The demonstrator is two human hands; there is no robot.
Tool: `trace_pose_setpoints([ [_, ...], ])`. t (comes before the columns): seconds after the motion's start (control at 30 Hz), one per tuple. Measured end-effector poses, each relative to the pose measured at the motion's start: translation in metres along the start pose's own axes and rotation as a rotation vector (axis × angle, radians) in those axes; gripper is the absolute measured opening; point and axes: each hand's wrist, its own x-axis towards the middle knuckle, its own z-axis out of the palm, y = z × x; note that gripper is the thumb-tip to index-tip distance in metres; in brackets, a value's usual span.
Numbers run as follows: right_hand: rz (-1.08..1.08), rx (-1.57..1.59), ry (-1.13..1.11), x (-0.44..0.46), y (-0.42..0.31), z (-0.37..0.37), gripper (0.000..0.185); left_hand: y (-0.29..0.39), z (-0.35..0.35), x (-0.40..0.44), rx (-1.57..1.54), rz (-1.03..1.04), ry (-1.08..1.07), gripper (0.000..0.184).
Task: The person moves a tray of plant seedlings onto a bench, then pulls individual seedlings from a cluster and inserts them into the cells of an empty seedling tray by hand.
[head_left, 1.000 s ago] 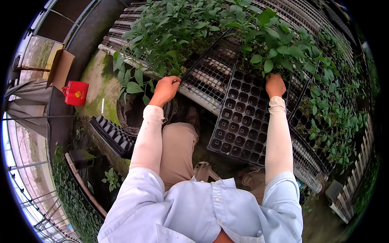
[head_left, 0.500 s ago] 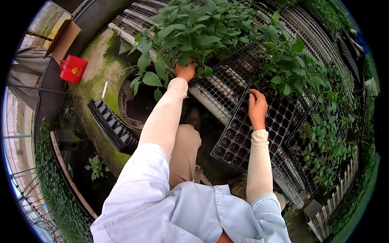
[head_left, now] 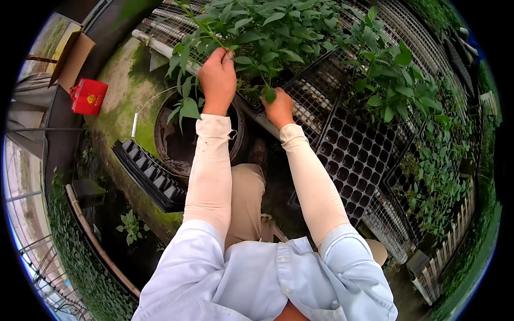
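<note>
A leafy green seedling (head_left: 206, 27) is pinched by its stem between the thumb and fingers of my left hand (head_left: 217, 83), its top rising toward the upper left. My right hand (head_left: 280, 109) is closed at the near edge of the dense seedlings (head_left: 267, 27); a leaf covers its fingertips, so what they grip is hidden. Just right of that hand lies a black cell tray (head_left: 356, 155) with rows of cells, and more seedlings (head_left: 393, 80) grow at its far end.
A round dark tub (head_left: 171, 152) stands below my left hand. Stacked black trays (head_left: 152, 182) lean beside it. A red box (head_left: 89, 97) sits on the mossy ground at left. Wire mesh racks (head_left: 316, 75) hold the plants, and more small plants (head_left: 433, 176) grow at right.
My left hand has risen out of the foliage to the upper left with a seedling's stem in it. My right hand has moved left from the cell tray to the seedlings' edge.
</note>
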Motion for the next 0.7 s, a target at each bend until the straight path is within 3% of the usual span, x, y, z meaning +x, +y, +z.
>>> trace_pose_setpoints([
  [0.13,0.105,0.051,0.117,-0.009,-0.016,0.001,0.023,0.030,-0.029,-0.011,0.062,-0.014,0.039,0.021],
  [0.23,0.035,0.059,0.058,-0.016,-0.017,0.004,0.023,0.039,-0.042,-0.028,0.059,-0.049,0.092,0.020],
  [0.3,-0.010,0.050,0.158,-0.019,-0.024,0.005,0.020,0.044,-0.047,-0.040,-0.006,-0.130,0.089,0.017],
  [0.37,0.023,-0.104,0.065,-0.017,-0.027,0.005,0.017,0.043,-0.043,-0.048,-0.090,-0.073,0.110,0.016],
  [0.53,0.007,-0.036,0.150,-0.021,-0.021,-0.007,0.009,0.038,-0.030,-0.050,-0.317,-0.053,0.005,0.014],
  [0.7,0.071,-0.029,0.226,-0.061,-0.010,-0.075,0.011,0.065,-0.024,-0.053,-0.579,-0.047,-0.138,0.018],
])
